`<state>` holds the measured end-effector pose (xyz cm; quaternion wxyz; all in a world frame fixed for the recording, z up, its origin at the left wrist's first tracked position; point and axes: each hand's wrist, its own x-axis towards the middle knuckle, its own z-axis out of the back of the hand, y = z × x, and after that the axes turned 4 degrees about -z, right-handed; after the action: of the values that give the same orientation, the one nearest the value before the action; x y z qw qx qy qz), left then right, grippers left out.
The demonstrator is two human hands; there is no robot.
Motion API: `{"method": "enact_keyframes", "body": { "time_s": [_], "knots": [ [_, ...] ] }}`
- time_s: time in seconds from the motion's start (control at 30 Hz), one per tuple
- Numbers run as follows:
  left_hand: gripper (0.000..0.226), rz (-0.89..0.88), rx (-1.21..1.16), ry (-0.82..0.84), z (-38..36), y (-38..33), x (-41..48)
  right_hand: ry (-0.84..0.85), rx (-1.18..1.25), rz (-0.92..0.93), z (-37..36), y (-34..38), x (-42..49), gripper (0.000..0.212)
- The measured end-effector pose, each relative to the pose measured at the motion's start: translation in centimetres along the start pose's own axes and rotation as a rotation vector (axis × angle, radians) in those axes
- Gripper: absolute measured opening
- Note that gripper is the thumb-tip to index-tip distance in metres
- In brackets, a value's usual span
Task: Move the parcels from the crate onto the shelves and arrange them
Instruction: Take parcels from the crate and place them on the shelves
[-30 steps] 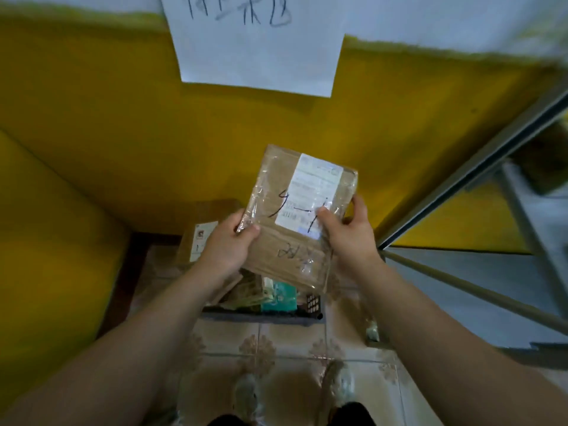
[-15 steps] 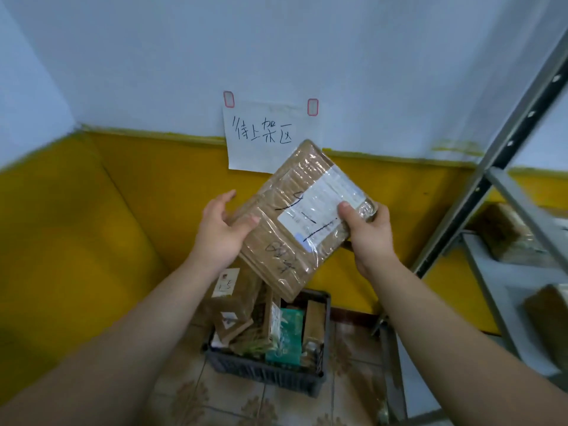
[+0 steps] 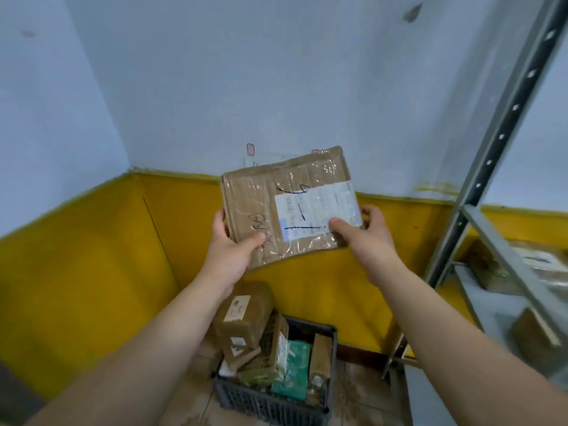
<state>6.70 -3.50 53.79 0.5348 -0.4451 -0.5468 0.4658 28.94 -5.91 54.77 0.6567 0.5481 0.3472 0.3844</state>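
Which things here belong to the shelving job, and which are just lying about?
Job: parcel held by left hand and right hand; crate; parcels in crate; shelf rack; parcels already shelved.
Just there: paper sign on wall; dark wall stain.

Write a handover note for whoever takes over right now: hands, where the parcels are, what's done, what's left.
Left hand grips the flat brown parcel at its lower left corner; right hand grips its lower right edge, thumb on the label.
The parcel is held in the air above the crate on the floor.
Done: a few parcels lie on the shelves at right.
Left: shelve the held one, then the remaining boxes in the crate, and arrange them.
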Motion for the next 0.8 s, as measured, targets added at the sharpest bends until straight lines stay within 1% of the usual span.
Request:
{"method": "enact_keyframes", "body": {
  "time_s": [0.07,0.1,0.2,0.23,0.3,0.33,0.37,0.47,0.53,0.6,0.63,0.73,0.77,0.8],
  "knots": [
    [0.079,-0.019,0.033,-0.019,1.5,-1.4,0.2,0.067,0.038,0.009,-0.9,1.4,-0.8,0.080],
    [0.076,-0.036,0.055,-0.034,2.2,-1.9,0.3,0.069,0.039,0.012,-1.5,2.0,-1.3,0.080],
    [0.065,-0.096,0.114,-0.054,4.4,-2.9,-0.2,0.009,0.080,0.028,-2.7,3.9,-2.6,0.057],
    [0.060,-0.105,0.107,-0.032,5.2,-3.0,-0.5,-0.007,0.073,0.032,-3.0,4.3,-2.9,0.055],
    [0.051,-0.110,0.055,0.061,6.8,-3.2,-1.2,-0.029,0.035,0.023,-3.5,4.7,-3.5,0.063],
    [0.050,-0.095,0.017,0.119,7.5,-3.3,-1.5,-0.033,0.020,0.017,-3.7,4.7,-4.2,0.069],
    [0.048,-0.064,-0.017,0.172,8.1,-3.3,-1.6,-0.030,0.010,0.015,-4.0,4.5,-4.8,0.070],
    [0.040,0.011,-0.078,0.258,9.2,-3.1,-1.9,-0.044,0.001,0.010,-4.7,3.2,-7.0,0.049],
    [0.039,0.004,-0.113,0.261,9.5,-3.0,-1.9,-0.116,0.010,0.002,-4.8,2.3,-8.1,0.052],
    [0.039,-0.015,-0.139,0.285,9.6,-2.9,-2.1,-0.235,0.019,-0.015,-4.6,1.9,-9.2,0.063],
    [0.038,-0.024,-0.146,0.302,9.6,-2.9,-2.2,-0.281,0.068,-0.027,-4.4,1.8,-9.8,0.069],
    [0.035,-0.062,-0.156,0.333,9.2,-3.4,-2.2,-0.320,0.172,0.000,-3.1,1.2,-11.6,0.080],
    [0.033,-0.086,-0.157,0.316,8.9,-3.5,-2.1,-0.315,0.193,-0.001,-2.5,0.9,-12.2,0.078],
    [0.031,-0.109,-0.168,0.280,8.4,-3.8,-2.0,-0.314,0.210,-0.001,-2.0,0.6,-12.8,0.067]
  ]
}}
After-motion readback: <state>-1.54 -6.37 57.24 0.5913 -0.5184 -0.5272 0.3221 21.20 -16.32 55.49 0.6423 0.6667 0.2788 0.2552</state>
